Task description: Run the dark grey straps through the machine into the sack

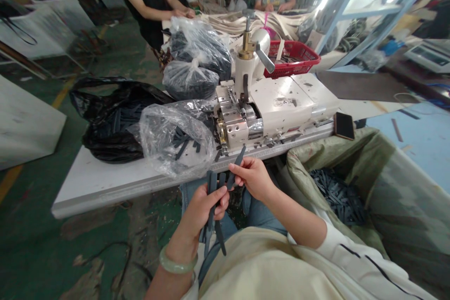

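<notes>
My left hand (pixel 208 204) is closed around several dark blue-grey strips (pixel 212 183), which stick out above and below the fingers over my lap. Close beside it, my right hand (pixel 253 176) pinches a single strip (pixel 240 155) between thumb and fingers, its tip pointing up toward the machine. A cream skiving-type machine (pixel 288 103) with a metal head stands on the white table just beyond both hands. To its left lies an open clear plastic bag (pixel 154 145) with more dark strips in it.
A black plastic bag (pixel 101 150) of strips and tied clear bags (pixel 191 79) stand left of the machine. At right are a phone (pixel 343 125), a large sack (pixel 383 150) with strips inside, and a red basket (pixel 309 59). Two people work across the table.
</notes>
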A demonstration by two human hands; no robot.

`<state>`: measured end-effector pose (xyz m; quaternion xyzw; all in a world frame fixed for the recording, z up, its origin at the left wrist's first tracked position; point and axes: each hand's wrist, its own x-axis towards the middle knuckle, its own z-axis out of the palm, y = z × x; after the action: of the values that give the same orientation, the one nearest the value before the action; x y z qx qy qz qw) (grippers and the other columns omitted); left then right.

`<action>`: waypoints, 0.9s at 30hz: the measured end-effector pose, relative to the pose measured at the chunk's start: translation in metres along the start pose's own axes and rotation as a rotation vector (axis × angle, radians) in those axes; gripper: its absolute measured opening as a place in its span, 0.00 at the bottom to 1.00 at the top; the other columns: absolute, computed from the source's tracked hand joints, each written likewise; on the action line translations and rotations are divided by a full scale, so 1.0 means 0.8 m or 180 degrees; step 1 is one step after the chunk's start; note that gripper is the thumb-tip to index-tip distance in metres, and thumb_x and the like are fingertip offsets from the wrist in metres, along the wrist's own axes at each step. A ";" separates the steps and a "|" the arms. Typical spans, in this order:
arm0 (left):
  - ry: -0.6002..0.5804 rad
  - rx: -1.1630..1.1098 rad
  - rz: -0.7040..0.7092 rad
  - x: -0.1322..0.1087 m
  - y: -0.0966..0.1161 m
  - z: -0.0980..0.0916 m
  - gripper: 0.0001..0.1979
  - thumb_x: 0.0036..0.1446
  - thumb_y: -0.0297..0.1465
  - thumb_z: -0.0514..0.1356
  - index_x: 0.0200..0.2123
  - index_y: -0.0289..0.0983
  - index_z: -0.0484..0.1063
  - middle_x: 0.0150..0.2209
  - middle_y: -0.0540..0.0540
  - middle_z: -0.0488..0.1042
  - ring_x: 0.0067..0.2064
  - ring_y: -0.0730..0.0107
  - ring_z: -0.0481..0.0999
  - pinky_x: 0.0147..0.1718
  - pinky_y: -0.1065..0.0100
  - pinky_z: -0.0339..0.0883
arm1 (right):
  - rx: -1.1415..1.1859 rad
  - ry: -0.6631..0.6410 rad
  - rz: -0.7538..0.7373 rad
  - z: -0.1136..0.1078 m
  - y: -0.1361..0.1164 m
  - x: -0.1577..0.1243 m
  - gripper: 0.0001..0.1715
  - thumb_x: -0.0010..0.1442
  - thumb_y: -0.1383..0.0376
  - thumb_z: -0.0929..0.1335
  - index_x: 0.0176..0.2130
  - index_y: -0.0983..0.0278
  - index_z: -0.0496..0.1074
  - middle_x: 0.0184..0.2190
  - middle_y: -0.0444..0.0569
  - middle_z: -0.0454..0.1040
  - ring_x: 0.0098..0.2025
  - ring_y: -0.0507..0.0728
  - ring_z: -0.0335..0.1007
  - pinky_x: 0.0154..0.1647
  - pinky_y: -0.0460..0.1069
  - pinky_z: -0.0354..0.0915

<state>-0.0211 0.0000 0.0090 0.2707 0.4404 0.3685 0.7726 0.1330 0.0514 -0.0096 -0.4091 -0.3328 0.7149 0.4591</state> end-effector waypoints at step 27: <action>0.0386 -0.0239 0.0010 0.000 0.007 -0.010 0.19 0.45 0.39 0.71 0.34 0.32 0.71 0.19 0.55 0.62 0.17 0.85 0.53 0.13 0.80 0.43 | 0.0014 0.0791 -0.0244 -0.034 -0.074 0.112 0.17 0.51 0.58 0.70 0.19 0.64 0.65 0.07 0.33 0.48 0.10 0.43 0.37 0.12 0.43 0.34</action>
<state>-0.0303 0.0039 0.0098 0.2193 0.4718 0.4017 0.7536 0.1582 0.1587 0.0039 -0.4805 -0.2871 0.6414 0.5247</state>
